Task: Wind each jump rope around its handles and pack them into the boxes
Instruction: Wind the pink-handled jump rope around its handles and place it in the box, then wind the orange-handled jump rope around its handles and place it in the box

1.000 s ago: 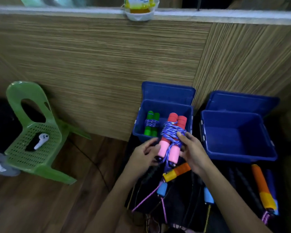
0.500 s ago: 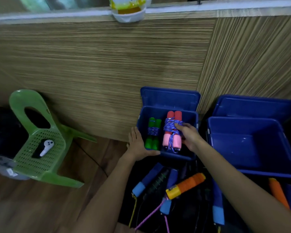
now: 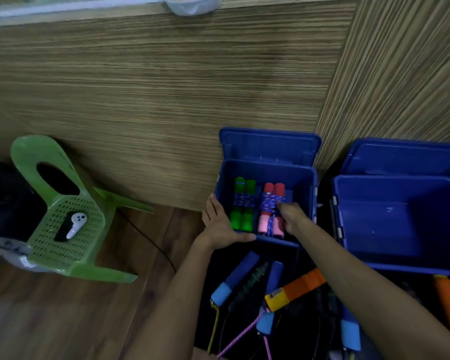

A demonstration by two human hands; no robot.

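Note:
The left blue box [image 3: 268, 166] stands open against the wood wall. Inside it a wound jump rope with green handles [image 3: 242, 203] lies on the left. A wound jump rope with red and pink handles [image 3: 269, 201] lies beside it on the right. My right hand [image 3: 292, 218] reaches into the box, its fingers curled on the right side of the red and pink bundle. My left hand [image 3: 218, 226] rests on the box's front left corner, fingers straight along the left wall and thumb along the front rim.
A second, larger blue box [image 3: 395, 188] stands to the right with its lid up and nothing in it. Several loose ropes with blue handles [image 3: 234, 279] and an orange and yellow handle [image 3: 294, 289] lie on a dark mat below. A green chair [image 3: 63, 255] stands at left.
The red and pink bundle went from in front of the box down into it, beside the green one. My left hand let go of it and moved to the box's corner.

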